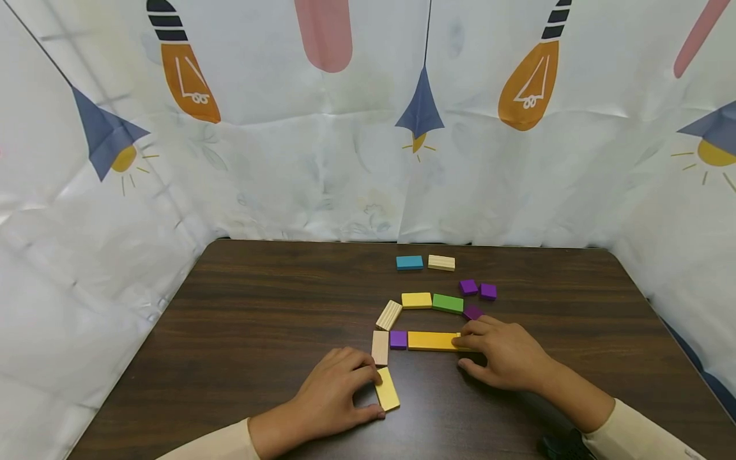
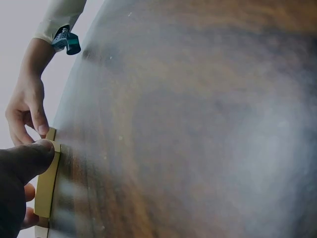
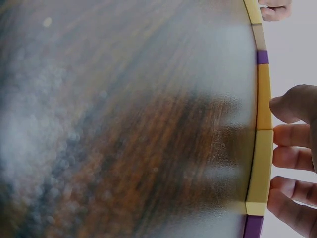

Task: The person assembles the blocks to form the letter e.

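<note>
Inside the table edge (image 1: 148, 345) (roomy leftward), left hand (image 1: 332, 391) grips yellow block (image 1: 388, 391).

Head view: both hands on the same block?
No: the left hand holds a light yellow block, while the right hand touches the long orange block.

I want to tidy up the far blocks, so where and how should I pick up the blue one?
Probably by the middle of its two long sides, from above: the blue block lies lengthwise left to right, with bare table before and behind it. I'd avoid its right end, where the pale wooden block sits close.
</note>
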### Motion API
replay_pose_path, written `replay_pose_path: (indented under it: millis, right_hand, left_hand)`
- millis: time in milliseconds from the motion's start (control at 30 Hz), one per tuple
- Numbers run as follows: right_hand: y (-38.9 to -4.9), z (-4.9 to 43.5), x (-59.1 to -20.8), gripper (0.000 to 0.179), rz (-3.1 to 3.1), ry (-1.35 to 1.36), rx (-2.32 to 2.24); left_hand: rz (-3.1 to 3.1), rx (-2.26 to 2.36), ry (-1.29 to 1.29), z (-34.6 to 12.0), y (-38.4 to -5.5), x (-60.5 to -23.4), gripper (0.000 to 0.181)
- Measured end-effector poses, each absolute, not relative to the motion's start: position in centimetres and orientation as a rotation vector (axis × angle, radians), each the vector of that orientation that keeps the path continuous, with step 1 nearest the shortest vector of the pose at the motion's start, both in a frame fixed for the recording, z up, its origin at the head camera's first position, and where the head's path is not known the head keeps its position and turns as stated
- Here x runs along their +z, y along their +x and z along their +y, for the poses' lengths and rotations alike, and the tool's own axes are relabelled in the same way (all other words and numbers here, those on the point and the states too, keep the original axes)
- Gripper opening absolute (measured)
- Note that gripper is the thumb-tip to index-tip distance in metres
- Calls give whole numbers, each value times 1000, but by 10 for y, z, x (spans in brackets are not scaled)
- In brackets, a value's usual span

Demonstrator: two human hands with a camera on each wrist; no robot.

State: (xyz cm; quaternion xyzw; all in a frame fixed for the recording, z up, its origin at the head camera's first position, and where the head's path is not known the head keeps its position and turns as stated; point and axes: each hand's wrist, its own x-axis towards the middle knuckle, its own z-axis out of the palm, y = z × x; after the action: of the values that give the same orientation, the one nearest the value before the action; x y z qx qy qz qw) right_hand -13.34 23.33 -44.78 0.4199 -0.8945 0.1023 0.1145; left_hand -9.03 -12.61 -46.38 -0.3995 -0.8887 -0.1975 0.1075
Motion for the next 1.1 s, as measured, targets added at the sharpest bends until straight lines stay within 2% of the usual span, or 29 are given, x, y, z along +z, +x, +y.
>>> replay_pose_path:
  millis: [1100]
  right_hand:
    - [-133, 234, -447, 28, -2632, 1228, 295]
  left_hand:
    - [-2660, -554, -1134, -119, -89, -462, 36]
